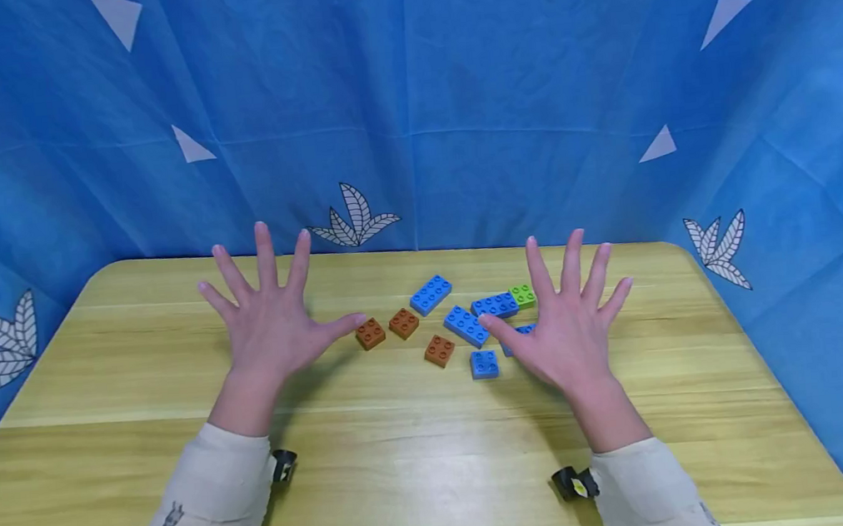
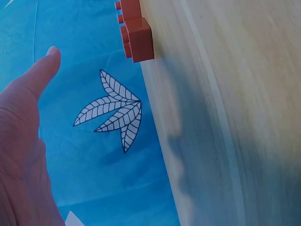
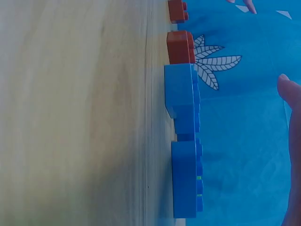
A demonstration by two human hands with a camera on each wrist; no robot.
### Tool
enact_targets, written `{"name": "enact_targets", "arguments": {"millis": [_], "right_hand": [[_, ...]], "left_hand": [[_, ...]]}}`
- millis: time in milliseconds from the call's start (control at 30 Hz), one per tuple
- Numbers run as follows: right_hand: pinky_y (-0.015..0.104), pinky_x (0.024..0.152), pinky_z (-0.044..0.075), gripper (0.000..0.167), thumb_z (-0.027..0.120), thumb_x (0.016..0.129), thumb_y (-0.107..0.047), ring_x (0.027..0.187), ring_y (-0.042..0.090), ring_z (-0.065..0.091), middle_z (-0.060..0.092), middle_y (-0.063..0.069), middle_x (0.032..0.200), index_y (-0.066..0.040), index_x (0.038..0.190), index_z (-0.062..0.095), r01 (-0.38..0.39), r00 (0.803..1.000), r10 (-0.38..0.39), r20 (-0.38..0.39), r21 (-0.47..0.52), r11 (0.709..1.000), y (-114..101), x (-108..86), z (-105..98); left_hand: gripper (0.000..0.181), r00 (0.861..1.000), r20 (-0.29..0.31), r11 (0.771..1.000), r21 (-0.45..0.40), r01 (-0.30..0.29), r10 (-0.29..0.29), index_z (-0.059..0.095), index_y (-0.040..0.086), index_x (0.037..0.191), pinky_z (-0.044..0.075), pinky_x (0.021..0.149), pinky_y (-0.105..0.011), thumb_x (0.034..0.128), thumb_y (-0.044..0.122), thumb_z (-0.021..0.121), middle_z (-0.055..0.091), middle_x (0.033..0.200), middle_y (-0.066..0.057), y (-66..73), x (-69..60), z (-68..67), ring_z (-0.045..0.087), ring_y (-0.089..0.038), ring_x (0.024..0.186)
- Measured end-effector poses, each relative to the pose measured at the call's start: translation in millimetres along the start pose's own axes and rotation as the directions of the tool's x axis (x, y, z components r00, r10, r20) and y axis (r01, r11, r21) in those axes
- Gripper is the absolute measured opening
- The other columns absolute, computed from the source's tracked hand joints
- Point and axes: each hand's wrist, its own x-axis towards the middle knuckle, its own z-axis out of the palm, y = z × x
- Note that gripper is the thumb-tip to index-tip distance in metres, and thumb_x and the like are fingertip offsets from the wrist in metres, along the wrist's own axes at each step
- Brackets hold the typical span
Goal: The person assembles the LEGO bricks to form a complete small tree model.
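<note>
Both hands hover above the table with fingers spread, holding nothing. The left hand (image 1: 273, 330) is left of three brown bricks (image 1: 371, 334), its thumb tip close to the leftmost one; the left wrist view shows this hand (image 2: 21, 136) apart from the brown bricks (image 2: 140, 40). My right hand (image 1: 569, 334) partly covers a blue brick (image 1: 510, 347) at the right of the group. Around its thumb lie more blue bricks (image 1: 484, 364) and a green brick (image 1: 522, 296). In the right wrist view, blue bricks (image 3: 184, 179) stand in a row, with the hand (image 3: 295, 141) at the right edge.
The bricks lie on a wooden table (image 1: 410, 481) with rounded far corners. A blue curtain (image 1: 510, 71) with white triangles and leaf prints hangs behind and beside it. Dark wrist devices (image 1: 284, 465) are on both sleeves.
</note>
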Motion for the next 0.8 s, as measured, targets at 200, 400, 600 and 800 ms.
{"name": "enact_targets", "arguments": {"millis": [200,400,600,800], "right_hand": [[0.066,0.101,-0.023,0.105,0.049,0.079,-0.085,0.143,0.034,-0.029,-0.024,0.004,0.162,-0.035,0.161,0.006,0.013,1.0,-0.014,0.002,0.026,1.0,-7,-6.2,2],[0.066,0.111,-0.001,0.099,0.059,0.083,-0.073,0.149,0.033,-0.01,-0.006,0.005,0.166,-0.028,0.161,0.018,0.073,0.995,-0.057,-0.083,0.202,0.977,-20,-16.1,7],[0.062,0.106,0.029,0.084,0.069,0.083,-0.054,0.143,0.033,0.029,0.033,0.009,0.158,-0.013,0.152,0.043,0.17,0.968,-0.084,-0.236,0.373,0.912,-29,-23.6,11],[0.051,0.085,0.052,0.069,0.08,0.081,-0.034,0.112,0.03,0.059,0.059,0.009,0.131,-0.006,0.139,0.057,0.217,0.962,-0.08,-0.261,0.55,0.807,-43,-35.1,15]], "left_hand": [[0.123,1.0,-0.005,1.0,-0.026,-0.013,0.013,-0.006,0.035,0.159,-0.023,0.095,-0.072,0.0649,0.098,0.042,-0.037,0.156,-0.003,3.3,-0.5,4.5,-0.044,-0.042,0.131],[0.124,1.0,-0.003,0.994,-0.105,-0.03,0.03,-0.001,0.032,0.161,-0.005,0.1,-0.079,0.0684,0.089,0.057,-0.027,0.161,-0.006,7.7,-2.6,9.9,-0.03,-0.044,0.14],[0.122,1.0,0.007,0.973,-0.23,-0.027,0.03,0.006,0.029,0.162,0.016,0.1,-0.078,0.0692,0.087,0.061,-0.009,0.166,-0.011,10.1,-3.1,16.1,0.002,-0.054,0.144],[0.121,0.998,0.027,0.938,-0.346,-0.037,0.049,0.012,0.024,0.162,0.026,0.098,-0.076,0.0711,0.077,0.071,0.015,0.162,-0.021,12.3,-4.8,23.4,0.023,-0.054,0.138]]}}
